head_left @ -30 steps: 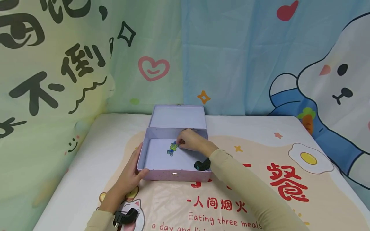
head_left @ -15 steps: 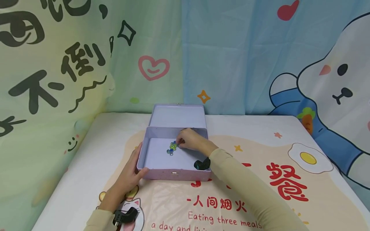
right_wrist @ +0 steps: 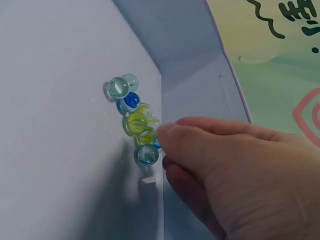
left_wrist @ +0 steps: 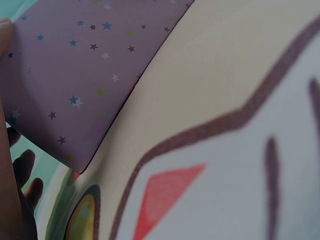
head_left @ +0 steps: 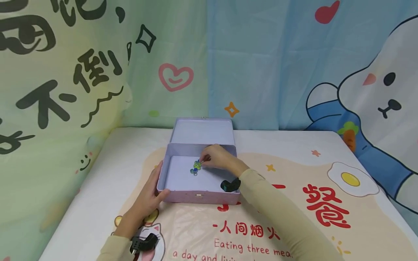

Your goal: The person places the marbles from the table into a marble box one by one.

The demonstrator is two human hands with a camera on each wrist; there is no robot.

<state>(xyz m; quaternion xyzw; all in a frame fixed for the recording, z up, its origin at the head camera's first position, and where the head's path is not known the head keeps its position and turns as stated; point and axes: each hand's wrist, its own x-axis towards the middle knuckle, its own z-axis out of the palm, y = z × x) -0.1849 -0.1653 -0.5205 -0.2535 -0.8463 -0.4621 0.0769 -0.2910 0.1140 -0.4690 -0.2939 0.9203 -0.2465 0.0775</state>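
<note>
A hinged lilac tin box [head_left: 186,197] stands with its lid up. My left hand [head_left: 148,194] holds its near left corner, thumb on the front and fingers along the left side. In the left wrist view, the star-printed outer wall [left_wrist: 100,65] fills the upper left, with a few fingertips [left_wrist: 25,167] below its edge. Inside the box lies a small cluster of glass marbles [head_left: 196,166], clear, blue and yellow-green. My right hand [head_left: 217,157] reaches in from the right, thumb and forefinger pinching at the cluster's edge; its fingertips partly hide the marble there [right_wrist: 158,146].
The raised lid [head_left: 202,131] leans back behind the box. A printed tablecloth [head_left: 281,232] with red lettering covers the table. Behind it hangs a patterned curtain [head_left: 243,72]. Black straps with camera modules sit on both wrists, the right one [head_left: 230,185] over the box's front right corner.
The head view has shifted slightly, so everything appears a little further right. The right fingers have moved very slightly at the marbles; the left hand keeps its hold on the box.
</note>
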